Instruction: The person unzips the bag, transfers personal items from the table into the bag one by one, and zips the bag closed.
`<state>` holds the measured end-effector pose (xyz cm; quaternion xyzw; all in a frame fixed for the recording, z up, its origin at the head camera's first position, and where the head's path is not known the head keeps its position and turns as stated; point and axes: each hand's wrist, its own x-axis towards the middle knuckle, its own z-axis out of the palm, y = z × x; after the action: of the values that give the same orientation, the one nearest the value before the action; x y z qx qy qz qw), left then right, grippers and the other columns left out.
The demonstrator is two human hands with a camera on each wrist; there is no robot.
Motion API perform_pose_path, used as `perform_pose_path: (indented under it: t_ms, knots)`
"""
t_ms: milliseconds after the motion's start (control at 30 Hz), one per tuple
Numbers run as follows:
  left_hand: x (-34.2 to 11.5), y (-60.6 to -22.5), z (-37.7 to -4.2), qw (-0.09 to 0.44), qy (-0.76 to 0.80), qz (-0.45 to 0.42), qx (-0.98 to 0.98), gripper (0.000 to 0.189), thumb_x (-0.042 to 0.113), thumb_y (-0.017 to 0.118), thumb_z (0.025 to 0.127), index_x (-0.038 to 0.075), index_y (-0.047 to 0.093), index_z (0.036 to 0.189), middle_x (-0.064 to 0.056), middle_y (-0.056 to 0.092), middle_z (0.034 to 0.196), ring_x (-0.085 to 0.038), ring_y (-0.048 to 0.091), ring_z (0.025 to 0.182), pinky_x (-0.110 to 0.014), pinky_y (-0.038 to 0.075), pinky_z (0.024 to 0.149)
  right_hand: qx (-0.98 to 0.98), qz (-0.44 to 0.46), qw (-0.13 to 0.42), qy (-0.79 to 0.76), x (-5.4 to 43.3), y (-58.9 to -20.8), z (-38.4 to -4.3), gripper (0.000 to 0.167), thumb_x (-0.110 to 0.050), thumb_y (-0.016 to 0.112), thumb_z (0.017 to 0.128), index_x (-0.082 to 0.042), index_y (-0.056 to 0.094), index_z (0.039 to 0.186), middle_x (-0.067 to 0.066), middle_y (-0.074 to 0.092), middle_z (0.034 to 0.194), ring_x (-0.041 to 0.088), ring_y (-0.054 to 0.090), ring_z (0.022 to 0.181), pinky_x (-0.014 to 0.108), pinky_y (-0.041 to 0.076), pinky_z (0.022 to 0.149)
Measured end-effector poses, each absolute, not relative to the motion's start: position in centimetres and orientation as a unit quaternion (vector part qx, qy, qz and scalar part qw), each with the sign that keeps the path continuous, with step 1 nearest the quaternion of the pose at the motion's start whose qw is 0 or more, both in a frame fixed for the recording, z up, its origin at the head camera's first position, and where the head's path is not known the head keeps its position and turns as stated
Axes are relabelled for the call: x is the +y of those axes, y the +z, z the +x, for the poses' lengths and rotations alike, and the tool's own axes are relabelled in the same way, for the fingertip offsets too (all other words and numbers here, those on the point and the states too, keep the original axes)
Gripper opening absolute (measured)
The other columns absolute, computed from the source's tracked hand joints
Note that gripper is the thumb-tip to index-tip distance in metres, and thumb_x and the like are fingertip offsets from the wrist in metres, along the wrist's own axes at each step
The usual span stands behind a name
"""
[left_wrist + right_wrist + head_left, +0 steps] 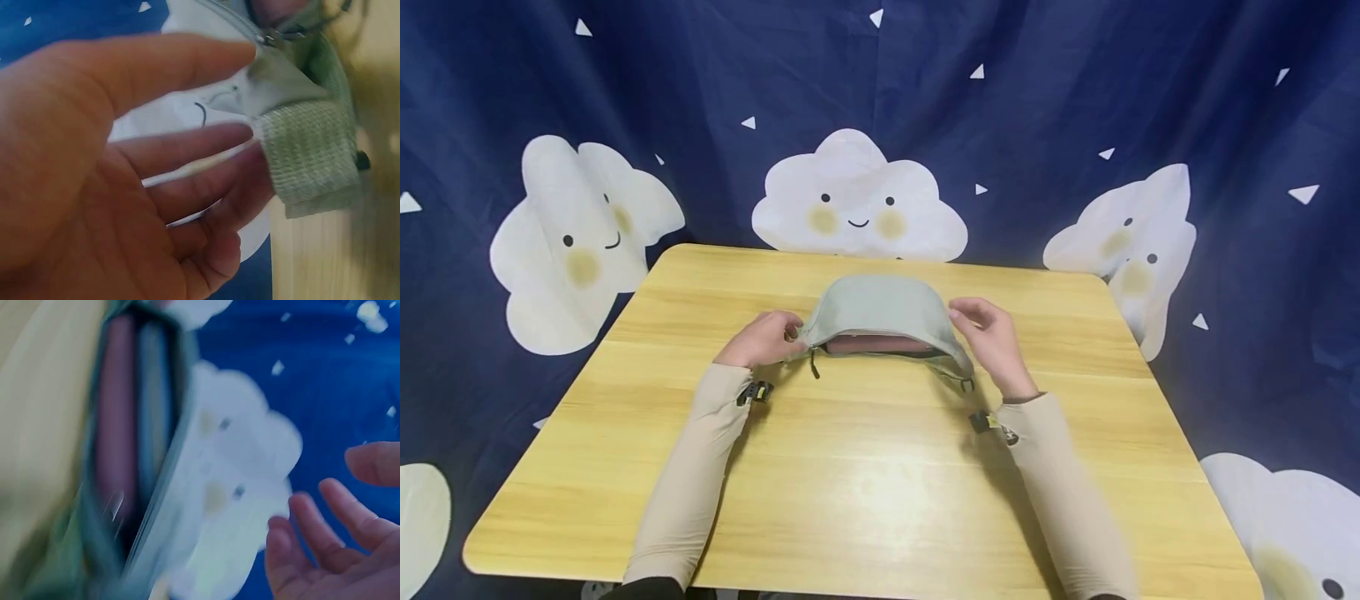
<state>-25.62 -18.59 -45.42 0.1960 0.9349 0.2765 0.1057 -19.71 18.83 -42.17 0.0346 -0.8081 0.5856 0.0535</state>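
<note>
A pale grey-green waist bag (880, 304) stands on the table with its unzipped mouth facing me. Inside it, a pink item (117, 406) lies beside a bluish one (154, 406). My left hand (765, 339) holds the bag's left end between thumb and fingers, by the zipper end and the woven strap (309, 156). A dark zipper pull (815, 365) hangs there. My right hand (992, 342), fingers loosely bent and holding nothing, is at the bag's right side; the right wrist view shows it apart from the fabric.
The bag is toward the back of a light wooden table (865, 475) with rounded corners. Behind and around the table hangs a dark blue curtain (715, 58) printed with clouds and small white triangles. A black buckle (967, 385) sits at the bag's right end.
</note>
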Motion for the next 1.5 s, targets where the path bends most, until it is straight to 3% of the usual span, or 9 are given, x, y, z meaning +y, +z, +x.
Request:
perform_pose_path:
  t_ms: [100,200,333,467,767,1000,1200,1400,1500]
  knots:
    - [-18.3,-45.7,-25.7,0.1,0.264,0.197,0.939,0.033,0.016,0.076,0.088,-0.002,0.07,0.115,-0.014,0.074,0.096,-0.022,0.066,0.082,-0.04,0.055,0.08,-0.777,0.084,0.053,0.622,16.1,-40.9,-19.9,0.031,-0.013,0.064,0.102,0.007,0.066,0.125,0.025,0.069,0.126,0.012,0.069,0.104,0.031,0.056,0.095]
    - [-18.2,-46.3,-25.8,0.095,0.255,0.186,0.944,0.013,0.017,0.078,0.087,0.006,0.072,0.09,-0.003,0.065,0.075,-0.014,0.053,0.063,-0.031,0.044,0.063,-0.757,0.141,-0.014,0.638,13.3,-40.7,-20.1,0.032,-0.014,0.062,0.103,0.007,0.065,0.126,0.026,0.07,0.124,0.019,0.07,0.105,0.043,0.057,0.097]
    - [-18.2,-46.9,-25.9,0.095,0.247,0.181,0.947,0.023,0.023,0.079,0.089,0.013,0.066,0.072,0.004,0.048,0.06,-0.011,0.041,0.054,-0.029,0.033,0.054,-0.738,0.186,-0.147,0.631,10.3,-41.8,-20.4,0.036,-0.014,0.06,0.103,0.006,0.061,0.133,0.028,0.066,0.132,0.039,0.065,0.124,0.06,0.047,0.109]
    - [-18.0,-46.9,-25.9,0.086,0.241,0.178,0.95,0.029,0.028,0.08,0.088,0.016,0.064,0.067,0.007,0.046,0.059,-0.012,0.042,0.054,-0.03,0.033,0.053,-0.723,0.184,-0.232,0.624,8.5,-44.2,-21.1,0.041,-0.014,0.058,0.104,0.009,0.056,0.139,0.031,0.06,0.139,0.046,0.057,0.134,0.059,0.042,0.115]
    - [-17.8,-46.2,-25.7,0.094,0.224,0.164,0.956,0.037,0.031,0.08,0.087,0.019,0.056,0.062,0.006,0.048,0.06,-0.014,0.045,0.057,-0.031,0.034,0.054,-0.774,0.136,-0.248,0.567,6.7,-48.2,-21.5,0.047,-0.023,0.061,0.103,-0.001,0.056,0.144,0.015,0.061,0.147,0.031,0.057,0.138,0.045,0.044,0.116]
    - [-17.9,-46.0,-25.7,0.079,0.225,0.178,0.955,0.043,0.031,0.079,0.088,0.021,0.048,0.059,0.008,0.042,0.058,-0.012,0.039,0.054,-0.03,0.03,0.052,-0.76,0.115,-0.241,0.592,5.8,-49.0,-21.4,0.046,-0.015,0.057,0.103,0.003,0.053,0.145,0.02,0.055,0.151,0.035,0.054,0.14,0.046,0.045,0.115]
    - [-18.0,-45.7,-25.6,0.069,0.225,0.177,0.956,0.037,0.03,0.079,0.087,0.02,0.056,0.061,0.008,0.045,0.059,-0.013,0.042,0.055,-0.031,0.032,0.052,-0.748,0.111,-0.251,0.605,5.0,-49.5,-21.4,0.047,-0.012,0.057,0.102,0.003,0.051,0.147,0.021,0.058,0.147,0.033,0.058,0.133,0.032,0.054,0.095]
    - [-18.0,-45.4,-25.2,0.07,0.229,0.174,0.955,0.028,0.03,0.079,0.087,0.018,0.064,0.066,0.008,0.049,0.06,-0.013,0.046,0.056,-0.032,0.033,0.052,-0.701,0.111,-0.272,0.65,4.0,-49.8,-21.2,0.052,-0.007,0.055,0.102,0.006,0.044,0.15,0.024,0.051,0.154,0.033,0.055,0.136,0.032,0.053,0.098]
    - [-18.1,-45.4,-25.3,0.07,0.227,0.172,0.956,0.028,0.03,0.078,0.089,0.018,0.066,0.067,0.008,0.049,0.06,-0.014,0.045,0.055,-0.032,0.033,0.052,-0.65,0.1,-0.296,0.692,3.5,-50.1,-21.2,0.055,-0.004,0.053,0.102,0.008,0.037,0.153,0.026,0.044,0.158,0.024,0.058,0.126,0.028,0.051,0.095]
